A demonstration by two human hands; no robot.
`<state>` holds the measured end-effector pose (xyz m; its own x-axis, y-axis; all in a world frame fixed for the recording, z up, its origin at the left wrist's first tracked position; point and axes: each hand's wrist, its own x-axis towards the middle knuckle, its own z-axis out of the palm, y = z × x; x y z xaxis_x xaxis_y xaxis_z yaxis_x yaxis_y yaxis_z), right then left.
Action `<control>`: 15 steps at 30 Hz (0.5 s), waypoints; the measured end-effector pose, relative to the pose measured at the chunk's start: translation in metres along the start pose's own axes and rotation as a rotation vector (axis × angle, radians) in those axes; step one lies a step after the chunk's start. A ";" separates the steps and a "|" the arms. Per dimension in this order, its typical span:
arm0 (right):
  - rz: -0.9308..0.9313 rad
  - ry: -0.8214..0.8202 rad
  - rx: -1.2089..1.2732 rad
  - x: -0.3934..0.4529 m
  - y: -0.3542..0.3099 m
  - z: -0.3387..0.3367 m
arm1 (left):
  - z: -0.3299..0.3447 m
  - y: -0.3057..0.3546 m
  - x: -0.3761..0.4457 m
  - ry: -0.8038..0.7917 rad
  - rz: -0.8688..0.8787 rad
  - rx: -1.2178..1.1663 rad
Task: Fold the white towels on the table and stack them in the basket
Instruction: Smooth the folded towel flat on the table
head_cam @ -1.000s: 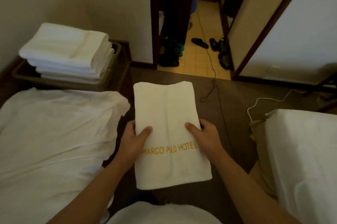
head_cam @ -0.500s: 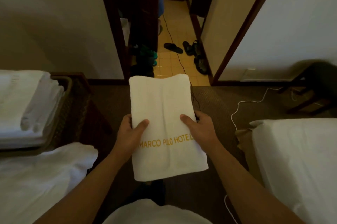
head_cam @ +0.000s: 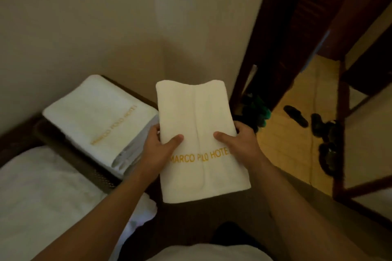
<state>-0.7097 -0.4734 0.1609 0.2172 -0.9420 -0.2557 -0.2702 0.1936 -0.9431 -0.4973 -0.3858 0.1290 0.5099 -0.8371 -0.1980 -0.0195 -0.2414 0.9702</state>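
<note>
A folded white towel (head_cam: 197,116) with gold lettering is held flat in the air in front of me. My left hand (head_cam: 158,150) grips its left edge with the thumb on top. My right hand (head_cam: 244,144) grips its right edge the same way. To the left, a dark woven basket (head_cam: 70,154) stands in the wall corner. A stack of folded white towels (head_cam: 99,120) fills it, the top one showing gold lettering. The held towel hovers just right of the stack, overlapping its right edge in view.
A white cloth-covered surface (head_cam: 42,201) lies at the lower left, against the basket. A dark wooden door frame (head_cam: 265,65) stands to the right, with sandals (head_cam: 318,125) on the tiled floor beyond. Brown carpet lies under my arms.
The view has swung left and the basket with its stack now sits close beside the held towel. Both hands keep the same grip on the towel.
</note>
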 end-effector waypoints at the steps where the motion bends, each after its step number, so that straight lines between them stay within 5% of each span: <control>1: -0.013 -0.065 -0.017 0.019 -0.012 0.015 | -0.013 0.002 0.008 0.073 -0.006 -0.001; 15: -0.192 -0.808 -0.107 0.207 -0.156 0.252 | -0.164 0.037 0.093 0.990 -0.084 -0.150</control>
<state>-0.3867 -0.6296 0.2015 0.8628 -0.4622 -0.2048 -0.2387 -0.0154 -0.9710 -0.3095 -0.3925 0.1695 0.9916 -0.0182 -0.1277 0.1232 -0.1599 0.9794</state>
